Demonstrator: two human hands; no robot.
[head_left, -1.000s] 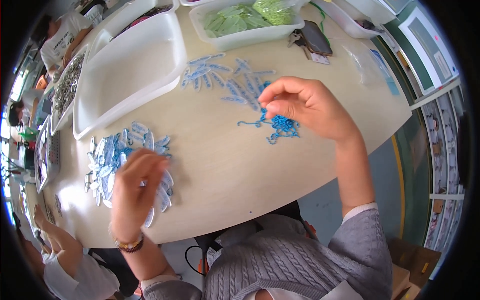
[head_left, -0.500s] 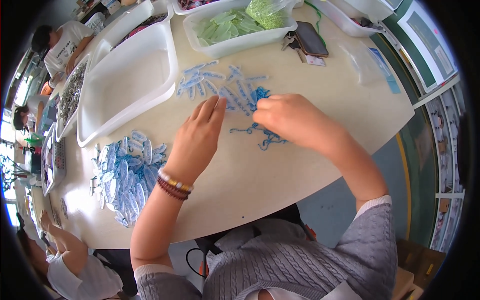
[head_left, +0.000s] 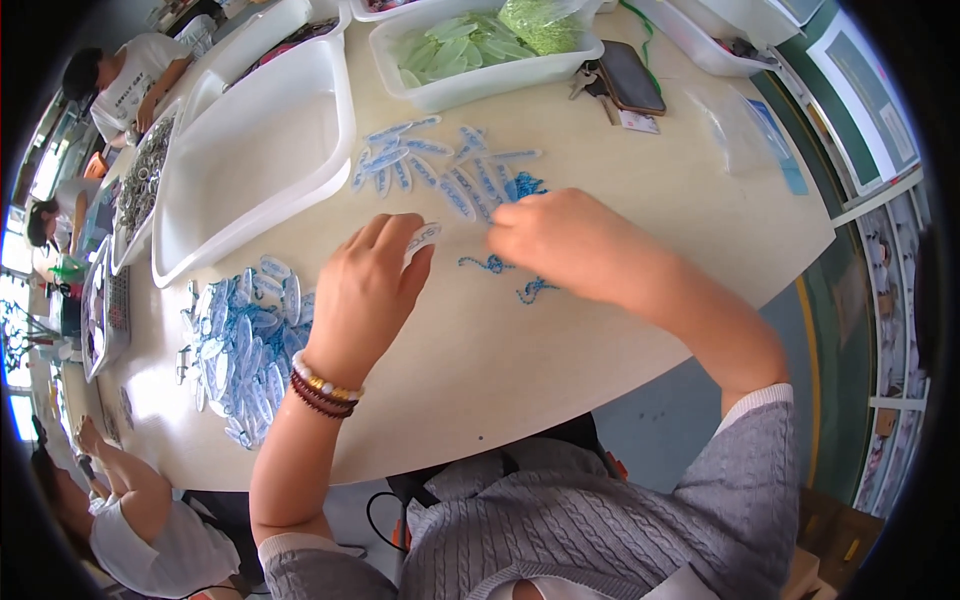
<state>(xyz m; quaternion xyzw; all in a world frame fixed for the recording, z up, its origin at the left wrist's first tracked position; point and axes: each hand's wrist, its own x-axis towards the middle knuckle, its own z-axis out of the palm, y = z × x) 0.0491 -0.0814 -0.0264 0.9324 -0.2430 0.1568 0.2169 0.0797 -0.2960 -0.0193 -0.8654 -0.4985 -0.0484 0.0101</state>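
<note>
My left hand point(head_left: 365, 290) is closed in a pinch on a clear oval tag point(head_left: 424, 238), lifted over the table. My right hand point(head_left: 550, 238) is to its right, fingers pressed together and pointing left; whatever lies between them is hidden. Blue ball chains point(head_left: 527, 185) are bunched just beyond the right hand, and a loose blue chain point(head_left: 490, 264) shows below its fingertips. Several loose clear tags with blue markings point(head_left: 405, 160) are spread beyond both hands. Left of my left forearm lies a heap of similar tags with blue chains point(head_left: 245, 340).
An empty white tray point(head_left: 262, 150) stands at the far left, next to a bin of metal rings point(head_left: 145, 190). Another white bin point(head_left: 440, 95) holds pale green tags. A phone point(head_left: 632, 78), keys point(head_left: 583, 80) and a plastic bag point(head_left: 735, 130) lie at the far right. Other people sit at left.
My left hand has drawn back toward me and left, with a tag now visible in its fingers. My right hand has shifted slightly left over the chains.
</note>
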